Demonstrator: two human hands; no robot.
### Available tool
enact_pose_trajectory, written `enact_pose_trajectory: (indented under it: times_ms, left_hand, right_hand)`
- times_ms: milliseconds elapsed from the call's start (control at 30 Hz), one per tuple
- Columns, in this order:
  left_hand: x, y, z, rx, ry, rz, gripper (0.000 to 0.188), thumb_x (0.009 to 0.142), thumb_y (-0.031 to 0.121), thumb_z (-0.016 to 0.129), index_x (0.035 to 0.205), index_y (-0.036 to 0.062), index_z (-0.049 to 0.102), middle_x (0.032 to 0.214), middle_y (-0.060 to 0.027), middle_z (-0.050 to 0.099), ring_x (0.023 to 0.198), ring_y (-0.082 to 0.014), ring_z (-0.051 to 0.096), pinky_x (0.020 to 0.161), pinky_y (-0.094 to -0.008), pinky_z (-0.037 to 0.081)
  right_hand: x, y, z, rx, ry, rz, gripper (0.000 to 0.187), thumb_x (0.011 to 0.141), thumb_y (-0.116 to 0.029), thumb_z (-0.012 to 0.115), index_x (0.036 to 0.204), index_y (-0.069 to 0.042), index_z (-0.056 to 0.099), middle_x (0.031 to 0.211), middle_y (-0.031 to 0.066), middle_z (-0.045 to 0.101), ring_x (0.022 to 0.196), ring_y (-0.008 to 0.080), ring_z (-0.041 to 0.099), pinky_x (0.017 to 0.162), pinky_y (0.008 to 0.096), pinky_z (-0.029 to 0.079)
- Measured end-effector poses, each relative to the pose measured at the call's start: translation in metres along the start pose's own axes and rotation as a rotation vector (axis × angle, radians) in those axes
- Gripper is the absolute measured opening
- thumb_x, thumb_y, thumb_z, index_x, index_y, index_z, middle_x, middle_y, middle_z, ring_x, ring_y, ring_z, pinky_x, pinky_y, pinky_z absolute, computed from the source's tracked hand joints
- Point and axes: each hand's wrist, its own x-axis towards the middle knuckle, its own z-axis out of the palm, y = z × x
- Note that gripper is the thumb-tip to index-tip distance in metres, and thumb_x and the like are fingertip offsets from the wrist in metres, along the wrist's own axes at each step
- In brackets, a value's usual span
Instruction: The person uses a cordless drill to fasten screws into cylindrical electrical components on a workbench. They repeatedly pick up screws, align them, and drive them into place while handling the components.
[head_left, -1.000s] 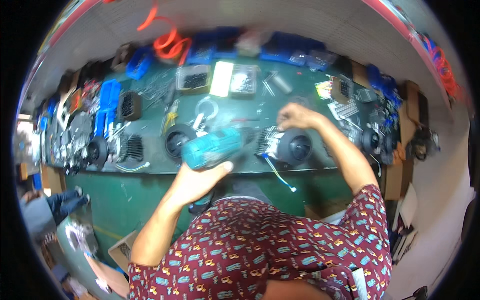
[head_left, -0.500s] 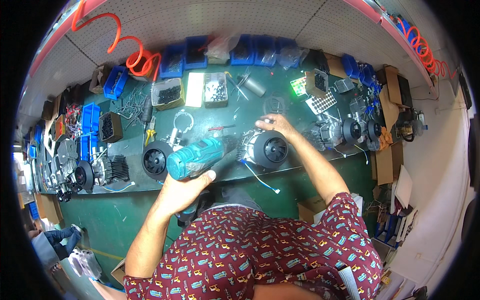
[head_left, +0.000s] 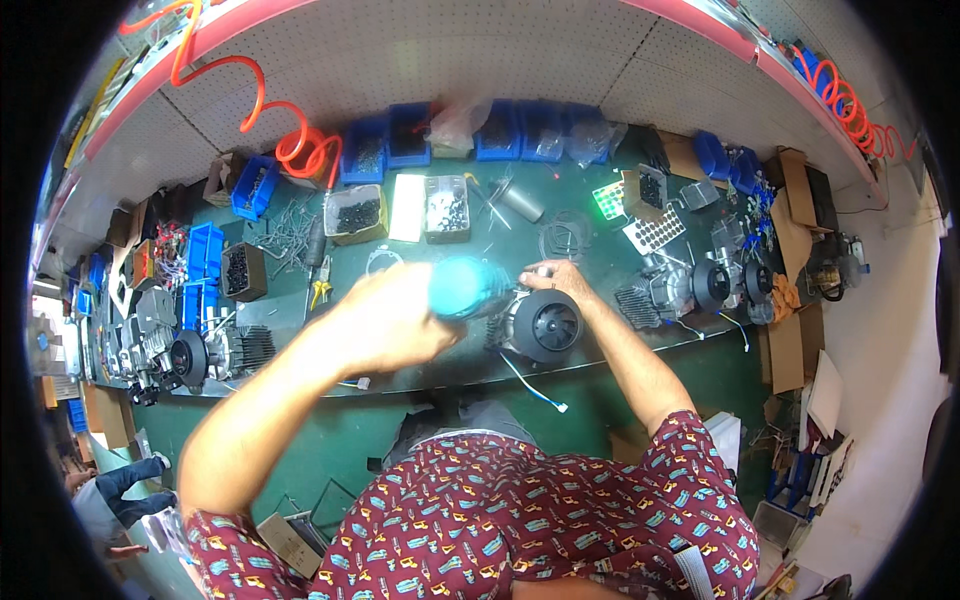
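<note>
My left hand point(head_left: 390, 318) is closed round a teal cordless power driver point(head_left: 462, 287), whose rear end is turned up and whose front points at a small engine point(head_left: 508, 325). The driver's tip cannot be made out, so contact is unclear. On the engine's near right side is a black fan wheel point(head_left: 548, 326), and a thin cable with a white plug point(head_left: 540, 397) hangs over the bench edge. My right hand point(head_left: 560, 279) rests at the engine's far side, fingers bent round something small that is mostly hidden. My left forearm and hand cover the part of the bench left of the engine.
More engines stand at the right point(head_left: 672, 290) and left point(head_left: 222, 350) of the green bench. Behind are a box of black screws point(head_left: 357, 214), a box of light parts point(head_left: 447, 208), a metal cylinder point(head_left: 522, 200) and blue bins point(head_left: 497, 135). An orange coiled hose point(head_left: 262, 95) hangs above.
My left hand has raised the power driver and swung it right, tilting its front down toward the engine. The left elbow moved outward. My right hand stays by the engine; the view has shifted slightly.
</note>
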Motion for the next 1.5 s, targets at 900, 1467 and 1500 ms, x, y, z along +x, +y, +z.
enact_pose_trajectory:
  times_ms: [900, 1467, 1500]
  left_hand:
    - [0.044, 0.089, -0.036, 0.218, -0.187, -0.050, 0.034, 0.085, 0.018, 0.073, 0.113, 0.0006, 0.065, 0.098, -0.0213, 0.071, 0.091, -0.0323, 0.069, 0.085, -0.0436, 0.055]
    - [-0.161, -0.059, 0.009, -0.762, 0.324, -0.109, 0.043, 0.088, 0.017, 0.079, 0.125, 0.0016, 0.062, 0.111, -0.0059, 0.068, 0.099, -0.0145, 0.061, 0.086, -0.0308, 0.052]
    - [-0.172, -0.075, 0.014, -0.792, 0.315, -0.106, 0.042, 0.088, 0.016, 0.078, 0.124, 0.0015, 0.062, 0.108, -0.0049, 0.067, 0.096, -0.0130, 0.060, 0.082, -0.0296, 0.052]
  right_hand:
    - [0.016, 0.035, 0.008, 0.091, 0.138, -0.181, 0.040, 0.081, -0.038, 0.080, 0.082, 0.002, 0.074, 0.071, 0.0067, 0.070, 0.066, 0.0127, 0.063, 0.063, 0.0302, 0.051]
    - [-0.188, -0.086, 0.128, 1.559, -0.113, 0.343, 0.010, 0.094, -0.010, 0.053, 0.096, -0.001, 0.058, 0.089, 0.0124, 0.063, 0.082, 0.0216, 0.063, 0.068, 0.0336, 0.054]
    - [-0.191, -0.081, 0.153, 1.591, -0.105, 0.508, 0.012, 0.093, -0.005, 0.052, 0.102, 0.001, 0.056, 0.092, 0.0141, 0.062, 0.087, 0.0249, 0.065, 0.075, 0.0370, 0.057]
